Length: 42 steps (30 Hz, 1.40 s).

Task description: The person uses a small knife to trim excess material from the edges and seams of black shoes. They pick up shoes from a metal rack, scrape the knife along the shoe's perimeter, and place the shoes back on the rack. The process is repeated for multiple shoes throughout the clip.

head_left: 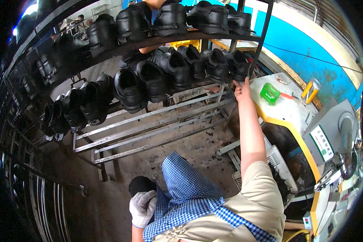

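Observation:
My right hand point(243, 92) is bare and stretched far forward at the right end of a dark metal shoe rack. Its fingers are apart, close to the rack's end post point(263, 38); whether they touch it I cannot tell. On the rack's lower shelf, black shoes point(150, 78) stand in a row, the last one just beyond my fingers. My left hand point(143, 205), in a whitish glove, is low by my left side with its fingers curled round a rounded black thing point(142, 184). It resembles a shoe toe, but the glove covers much of it.
More black shoes point(169, 19) fill the upper shelf. Below stands a low metal-bar frame point(157, 131). At right, a white worktable point(284, 109) with a yellow edge carries a green container point(270, 94), a yellow cylinder point(310, 90) and a grey machine point(330, 125). Another person's arm point(149, 49) shows behind the rack.

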{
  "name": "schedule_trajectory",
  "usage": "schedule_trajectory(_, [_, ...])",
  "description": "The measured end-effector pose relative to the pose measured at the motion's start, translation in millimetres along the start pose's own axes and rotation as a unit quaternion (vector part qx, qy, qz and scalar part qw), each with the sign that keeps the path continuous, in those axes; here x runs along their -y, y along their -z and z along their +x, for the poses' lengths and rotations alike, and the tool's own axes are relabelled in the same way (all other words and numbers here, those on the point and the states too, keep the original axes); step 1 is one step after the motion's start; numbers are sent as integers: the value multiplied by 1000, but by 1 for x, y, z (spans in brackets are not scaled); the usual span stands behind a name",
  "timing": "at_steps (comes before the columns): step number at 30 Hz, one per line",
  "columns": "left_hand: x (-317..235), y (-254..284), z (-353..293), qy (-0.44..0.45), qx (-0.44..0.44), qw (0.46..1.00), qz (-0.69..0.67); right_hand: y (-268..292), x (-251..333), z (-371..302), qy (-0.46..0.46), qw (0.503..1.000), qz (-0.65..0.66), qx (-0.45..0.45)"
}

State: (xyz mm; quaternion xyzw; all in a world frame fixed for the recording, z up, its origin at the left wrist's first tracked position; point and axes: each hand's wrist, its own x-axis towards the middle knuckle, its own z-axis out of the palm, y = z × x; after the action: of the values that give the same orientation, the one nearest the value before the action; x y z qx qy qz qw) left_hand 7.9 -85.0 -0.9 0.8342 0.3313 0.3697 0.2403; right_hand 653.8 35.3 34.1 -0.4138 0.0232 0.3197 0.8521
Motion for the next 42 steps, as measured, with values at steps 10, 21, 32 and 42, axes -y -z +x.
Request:
schedule_trajectory(10, [1, -5, 11, -4, 13, 1000, -26, -78, 34, -149, 391, 889, -186, 151])
schedule_trajectory(21, [-5, -10, 5, 35, 29, 999, -29, -206, 153, -121, 673, 450, -585, -48])
schedule_trajectory(32, [-5, -5, 10, 4, 58, 998, -10, -202, 148, -122, 746, 478, -462, -35])
schedule_trajectory(42, [5, 12, 0, 106, 89, 978, -158, -208, 46, -251, 567, 676, -296, 365])
